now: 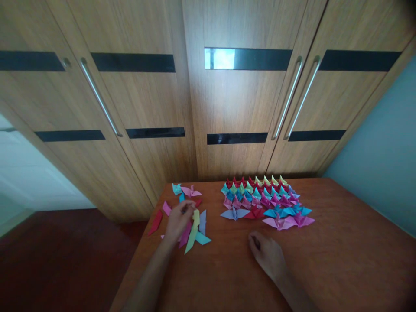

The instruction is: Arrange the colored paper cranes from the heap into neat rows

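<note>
My left hand is over a loose group of flat folded paper pieces on the table's left side, its fingertips pinched together. Whatever lies between them is hidden. Just by the fingers is the top end of a pale yellow folded paper strip. A lilac piece, a turquoise piece and a magenta piece lie around it. My right hand rests on the table with curled fingers, and nothing shows in it. In front of it stand origami cranes in close rows, among them a pink crane.
The brown wooden table stands against a wardrobe with metal handles. A red folded piece lies near the table's left edge. Further back are a pink crane and a light blue folded piece. A lilac crane ends one row.
</note>
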### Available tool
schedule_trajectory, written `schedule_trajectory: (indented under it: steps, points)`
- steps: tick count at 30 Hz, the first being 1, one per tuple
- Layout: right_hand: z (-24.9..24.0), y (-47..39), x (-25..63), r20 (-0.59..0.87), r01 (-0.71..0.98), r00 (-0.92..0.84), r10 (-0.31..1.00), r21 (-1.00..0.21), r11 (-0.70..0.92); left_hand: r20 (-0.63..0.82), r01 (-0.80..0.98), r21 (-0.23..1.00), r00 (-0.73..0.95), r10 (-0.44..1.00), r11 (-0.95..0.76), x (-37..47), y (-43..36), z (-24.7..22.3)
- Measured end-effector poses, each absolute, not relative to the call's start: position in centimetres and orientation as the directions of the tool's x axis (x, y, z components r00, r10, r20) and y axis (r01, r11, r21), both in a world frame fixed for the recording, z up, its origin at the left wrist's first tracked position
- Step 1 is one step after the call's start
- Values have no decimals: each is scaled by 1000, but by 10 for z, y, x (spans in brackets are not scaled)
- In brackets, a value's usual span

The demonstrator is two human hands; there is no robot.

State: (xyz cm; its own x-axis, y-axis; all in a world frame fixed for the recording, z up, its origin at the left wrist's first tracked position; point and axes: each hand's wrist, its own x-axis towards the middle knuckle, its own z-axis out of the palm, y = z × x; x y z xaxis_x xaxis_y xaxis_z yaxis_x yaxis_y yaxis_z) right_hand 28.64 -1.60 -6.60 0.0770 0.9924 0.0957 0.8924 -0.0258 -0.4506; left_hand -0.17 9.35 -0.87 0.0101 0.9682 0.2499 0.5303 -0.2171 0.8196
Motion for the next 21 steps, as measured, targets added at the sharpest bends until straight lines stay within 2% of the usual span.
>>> schedule_trajectory:
  steps: [6,15,21]
  points:
    - [-66,-16,287,71,891,61,996,-454,-22,292,719,691,-187,938,-72,-54,146,-1]
    - [-66,-16,287,90,882,50,995,-472,-2,310,899,426,-46,950,-96,-50,172,-14]
    - [-64,-16,286,111,880,49,993,-474,9,388,939,334,-51,920,-89,-51,161,-16]
